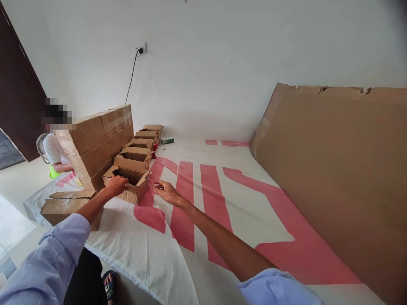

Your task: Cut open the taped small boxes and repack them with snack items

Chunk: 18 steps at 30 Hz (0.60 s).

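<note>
Red-and-white cloth (244, 203) carries open cartons (142, 189); also stacked cartons (95, 154), a green box (168, 140)

Behind the left fingers (123, 180), a pale blue left sleeve (54, 260) ends in creased, bunched folds; a matching right sleeve (275, 289) starts farther behind the right fingers (161, 185). Below the left fingers show black trousers (83, 279) and a dark open-toed sandal (110, 291) with pale markings.
</note>
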Each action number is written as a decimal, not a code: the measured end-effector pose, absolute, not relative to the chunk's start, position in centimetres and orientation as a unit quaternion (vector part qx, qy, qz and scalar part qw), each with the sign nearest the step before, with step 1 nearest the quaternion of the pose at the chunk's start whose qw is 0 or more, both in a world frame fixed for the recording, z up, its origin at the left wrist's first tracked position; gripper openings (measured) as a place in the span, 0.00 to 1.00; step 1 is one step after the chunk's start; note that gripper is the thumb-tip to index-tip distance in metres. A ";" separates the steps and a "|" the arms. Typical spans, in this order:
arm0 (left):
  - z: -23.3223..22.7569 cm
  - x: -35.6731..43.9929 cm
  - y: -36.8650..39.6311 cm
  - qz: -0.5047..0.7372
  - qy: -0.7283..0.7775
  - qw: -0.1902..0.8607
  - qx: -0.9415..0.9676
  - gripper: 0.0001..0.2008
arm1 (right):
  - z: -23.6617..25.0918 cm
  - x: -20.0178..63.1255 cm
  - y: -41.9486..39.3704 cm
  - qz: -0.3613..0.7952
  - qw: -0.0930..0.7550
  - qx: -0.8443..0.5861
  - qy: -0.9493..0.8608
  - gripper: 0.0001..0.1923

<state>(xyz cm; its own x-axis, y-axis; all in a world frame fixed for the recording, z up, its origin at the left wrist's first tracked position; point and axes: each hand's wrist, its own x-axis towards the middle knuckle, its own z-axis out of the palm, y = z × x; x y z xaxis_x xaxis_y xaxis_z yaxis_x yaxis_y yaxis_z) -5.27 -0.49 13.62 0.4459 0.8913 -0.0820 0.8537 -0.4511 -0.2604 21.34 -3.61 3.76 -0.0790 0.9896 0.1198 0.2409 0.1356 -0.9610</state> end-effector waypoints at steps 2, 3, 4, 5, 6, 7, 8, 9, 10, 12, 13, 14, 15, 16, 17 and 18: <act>13.7 -4.9 0.4 0.100 -0.519 0.091 -0.844 0.08 | 4.3 21.7 -4.7 0.412 0.443 -0.513 -0.609 0.21; 13.7 -4.8 0.8 0.099 -0.521 0.090 -0.843 0.08 | 4.6 22.0 -5.3 0.410 0.439 -0.516 -0.611 0.22; 13.7 -4.8 1.1 0.098 -0.521 0.089 -0.843 0.09 | 5.0 22.3 -6.0 0.409 0.434 -0.519 -0.612 0.22; 13.7 -4.8 1.3 0.096 -0.522 0.089 -0.843 0.09 | 5.3 22.7 -6.7 0.407 0.430 -0.523 -0.613 0.23; 13.6 -4.7 1.3 0.094 -0.523 0.090 -0.843 0.10 | 5.7 23.1 -7.6 0.406 0.425 -0.527 -0.614 0.23; 13.4 -4.8 1.3 0.091 -0.523 0.091 -0.842 0.10 | 6.1 23.5 -8.6 0.405 0.421 -0.530 -0.615 0.24; 13.3 -4.8 1.1 0.086 -0.524 0.093 -0.842 0.11 | 6.4 24.0 -9.7 0.405 0.416 -0.533 -0.615 0.25; 13.1 -4.9 0.9 0.082 -0.525 0.095 -0.842 0.11 | 6.7 24.6 -11.0 0.402 0.412 -0.537 -0.616 0.25; 12.9 -5.1 0.7 0.077 -0.526 0.098 -0.841 0.10 | 7.0 25.2 -12.5 0.398 0.408 -0.543 -0.616 0.26; 12.6 -5.6 0.2 0.069 -0.530 0.102 -0.839 0.09 | 7.2 26.9 -15.7 0.380 0.403 -0.559 -0.617 0.26; 12.5 -6.0 -0.1 0.066 -0.534 0.104 -0.836 0.09 | 7.1 27.8 -17.5 0.365 0.403 -0.571 -0.615 0.27; 12.5 -6.5 -0.3 0.062 -0.540 0.107 -0.833 0.09 | 6.8 28.8 -19.4 0.346 0.407 -0.582 -0.613 0.28; 12.5 -6.9 -0.6 0.058 -0.546 0.109 -0.828 0.10 | 6.4 29.9 -21.2 0.326 0.410 -0.599 -0.606 0.29; 12.5 -7.3 -0.9 0.052 -0.553 0.111 -0.824 0.11 | 5.8 31.0 -22.9 0.304 0.408 -0.618 -0.599 0.30; 12.6 -7.7 -1.2 0.045 -0.559 0.114 -0.820 0.12 | 5.1 32.1 -24.6 0.279 0.403 -0.636 -0.596 0.30; 12.7 -7.9 -1.6 0.037 -0.563 0.115 -0.817 0.13 | 4.2 33.2 -26.1 0.256 0.395 -0.655 -0.591 0.30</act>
<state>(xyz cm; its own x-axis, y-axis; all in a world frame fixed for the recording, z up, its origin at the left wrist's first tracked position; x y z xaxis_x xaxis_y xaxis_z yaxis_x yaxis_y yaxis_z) -7.89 -1.64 12.66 0.3628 0.9293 0.0690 0.9123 -0.3392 -0.2295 33.17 -26.12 4.24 0.1714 0.9764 0.1315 0.5719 0.0101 -0.8203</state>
